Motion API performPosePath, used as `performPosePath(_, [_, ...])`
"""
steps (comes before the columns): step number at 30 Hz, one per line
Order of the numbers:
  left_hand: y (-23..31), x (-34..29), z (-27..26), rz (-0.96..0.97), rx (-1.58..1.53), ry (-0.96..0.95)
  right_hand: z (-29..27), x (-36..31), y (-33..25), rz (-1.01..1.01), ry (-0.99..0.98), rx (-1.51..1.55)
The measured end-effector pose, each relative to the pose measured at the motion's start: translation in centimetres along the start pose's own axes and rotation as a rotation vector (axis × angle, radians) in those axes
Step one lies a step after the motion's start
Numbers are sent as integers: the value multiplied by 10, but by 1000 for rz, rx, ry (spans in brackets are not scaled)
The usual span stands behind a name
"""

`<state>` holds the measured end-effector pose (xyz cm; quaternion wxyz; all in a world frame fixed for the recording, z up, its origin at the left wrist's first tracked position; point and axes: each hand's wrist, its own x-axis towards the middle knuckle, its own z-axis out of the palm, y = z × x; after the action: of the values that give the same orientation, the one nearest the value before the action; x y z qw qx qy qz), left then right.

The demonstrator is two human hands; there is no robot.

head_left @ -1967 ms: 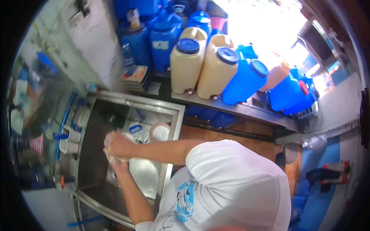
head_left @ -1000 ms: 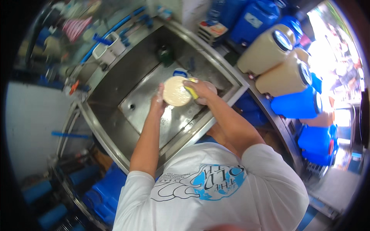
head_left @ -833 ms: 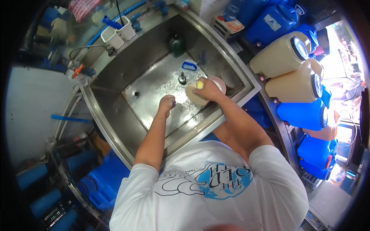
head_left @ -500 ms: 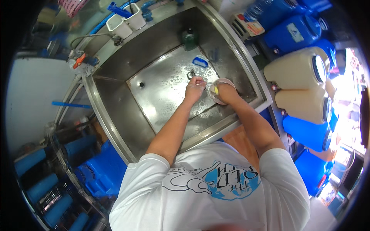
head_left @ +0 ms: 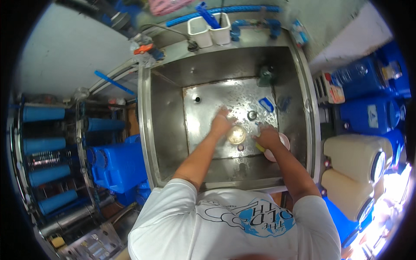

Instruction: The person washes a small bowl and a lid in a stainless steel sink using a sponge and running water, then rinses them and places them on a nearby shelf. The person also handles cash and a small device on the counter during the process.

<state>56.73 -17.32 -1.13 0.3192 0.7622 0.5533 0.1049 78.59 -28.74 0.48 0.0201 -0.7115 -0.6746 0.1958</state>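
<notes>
Both my hands reach into a steel sink (head_left: 208,147). My left hand (head_left: 222,122), slightly blurred, has its fingers apart with nothing in them. Close by its fingertips is a round, pale, see-through piece like a lid or shallow dish (head_left: 236,135). A small round pinkish piece (head_left: 240,147) lies just nearer to me. My right hand (head_left: 268,137) stretches its fingers out over the sink floor and appears to hold nothing. Beneath its wrist sits a pale pink bowl (head_left: 284,141), partly hidden by the forearm. A yellow sponge-like piece (head_left: 260,147) shows at the bowl's left edge.
A round metal drain piece (head_left: 252,115), a blue brush (head_left: 266,104) and a green bottle (head_left: 265,78) are farther back in the sink. White holders (head_left: 200,32) stand on the back ledge. Beige jugs (head_left: 352,158) line the right; a blue container (head_left: 119,167) stands left.
The view has turned and shifted. My hands have moved apart, and my right hand has come out of the bowl. The round pale piece now shows between them.
</notes>
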Motion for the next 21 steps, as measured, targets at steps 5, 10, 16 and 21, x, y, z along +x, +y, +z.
performPosePath(5, [-23, 93, -212, 184, 502, 980, -14, 69, -4, 144, -155, 841])
performPosePath(10, [-69, 127, -314, 43, 346, 836, -46, 112, -92, 305, -332, 2008])
performPosePath(16, [-26, 114, -246, -180, -811, 593, -58, 160, -151, 64, -185, 2422])
performPosePath(21, [40, 62, -71, -296, -1823, -202, -71, 177, -170, 207, 204, 2348])
